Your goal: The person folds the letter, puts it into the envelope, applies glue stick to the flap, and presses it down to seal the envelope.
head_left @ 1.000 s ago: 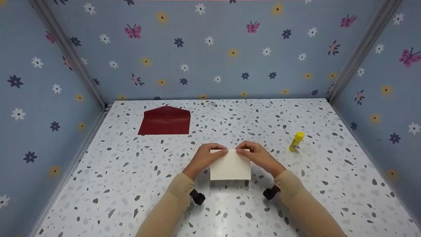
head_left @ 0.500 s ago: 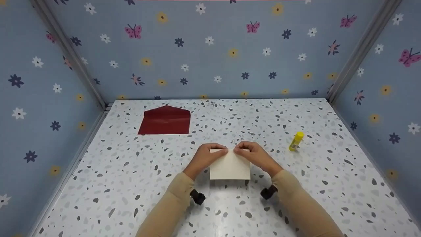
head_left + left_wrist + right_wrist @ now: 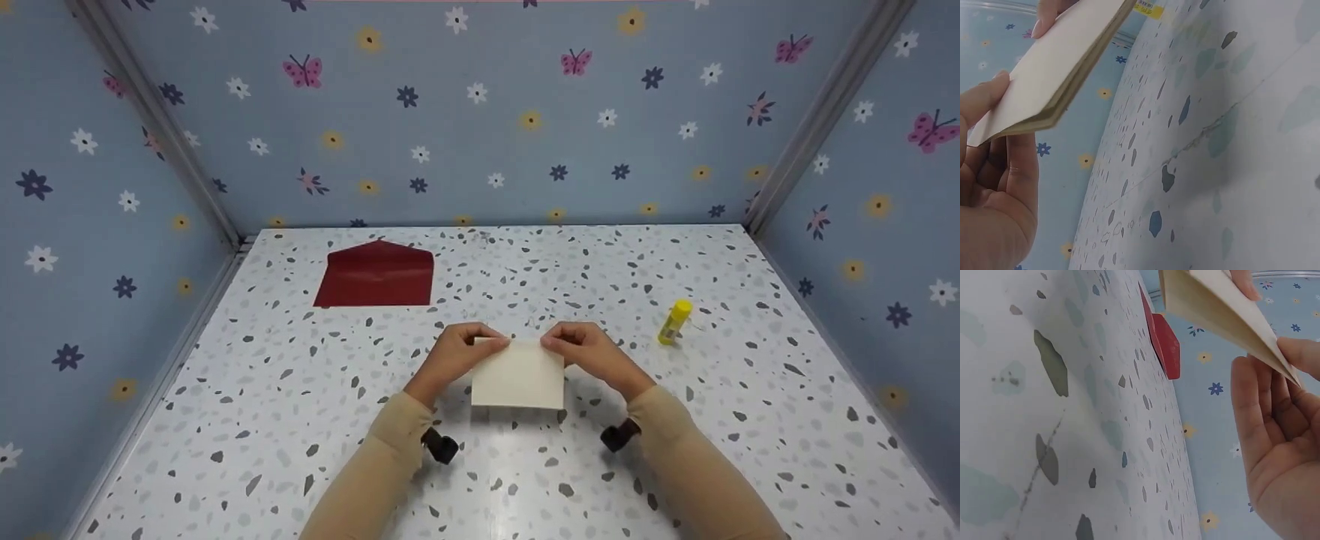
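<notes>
Both hands at the paper: left hand (image 3: 454, 358) and right hand (image 3: 596, 358) each pinch the far edge of a folded cream paper (image 3: 517, 375), thumbs on top, fingers curled beneath. Paper hangs between the hands, raised off the speckled table (image 3: 247, 375), its near edge toward the wearer; wrist views show several layers parting there. Just changed: thumbs stood nearly touching half a second ago, now a plain gap lies between them; the left hand has shifted outward, paper gone slightly leftward with it, the right hand a touch the other way. My reading: a small adjustment of grip along the far edge, work on the paper unfinished. Red envelope (image 3: 379, 281) lies beyond and left of the left hand, flap pointing away; yellow glue stick (image 3: 675, 322) right of the right hand, a little beyond it. Neither touched, neither moved. Writing: a barcode and dark print on a yellow label (image 3: 1149, 8), past the paper from the left wrist, presumably the stick's; too small to read. No brand legible; no writing seen on paper or envelope.
</notes>
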Action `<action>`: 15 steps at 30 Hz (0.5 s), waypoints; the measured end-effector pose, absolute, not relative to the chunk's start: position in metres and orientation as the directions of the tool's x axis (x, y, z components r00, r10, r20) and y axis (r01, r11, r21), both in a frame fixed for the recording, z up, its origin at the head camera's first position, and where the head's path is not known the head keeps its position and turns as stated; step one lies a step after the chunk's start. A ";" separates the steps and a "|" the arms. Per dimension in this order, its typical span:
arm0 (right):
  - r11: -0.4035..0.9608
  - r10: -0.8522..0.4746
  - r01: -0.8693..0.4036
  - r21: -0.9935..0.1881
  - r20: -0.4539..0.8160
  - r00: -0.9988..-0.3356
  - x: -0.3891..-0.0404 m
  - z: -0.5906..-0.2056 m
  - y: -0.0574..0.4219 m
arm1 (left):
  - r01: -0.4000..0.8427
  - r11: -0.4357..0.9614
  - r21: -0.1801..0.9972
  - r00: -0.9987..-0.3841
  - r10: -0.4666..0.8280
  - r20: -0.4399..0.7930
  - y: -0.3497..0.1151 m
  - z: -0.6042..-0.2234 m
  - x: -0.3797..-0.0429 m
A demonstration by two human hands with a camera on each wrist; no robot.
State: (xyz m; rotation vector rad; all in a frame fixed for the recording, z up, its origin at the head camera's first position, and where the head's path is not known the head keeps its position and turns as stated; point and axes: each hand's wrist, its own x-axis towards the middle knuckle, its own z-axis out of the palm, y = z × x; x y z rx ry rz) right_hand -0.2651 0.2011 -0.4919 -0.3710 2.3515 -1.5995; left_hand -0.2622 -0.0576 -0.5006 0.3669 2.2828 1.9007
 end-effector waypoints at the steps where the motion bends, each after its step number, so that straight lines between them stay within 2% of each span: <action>1: 0.359 -0.354 -0.053 -0.932 -0.083 -0.931 -0.266 -0.491 0.202 | 0.094 0.166 0.982 -0.957 0.288 0.043 -0.059 -0.500 -0.262; 5: 0.347 -0.321 -0.042 -0.937 -0.076 -0.944 -0.266 -0.484 0.205 | 0.080 0.120 0.990 -0.936 0.351 0.033 -0.063 -0.499 -0.261; 9: 0.301 -0.343 -0.046 -0.952 -0.063 -0.937 -0.258 -0.473 0.206 | 0.051 0.084 0.995 -0.917 0.398 0.013 -0.066 -0.498 -0.260; 15: 0.266 -0.374 -0.057 -0.962 -0.048 -0.926 -0.256 -0.473 0.209 | 0.026 0.129 0.991 -0.934 0.357 -0.022 -0.068 -0.498 -0.260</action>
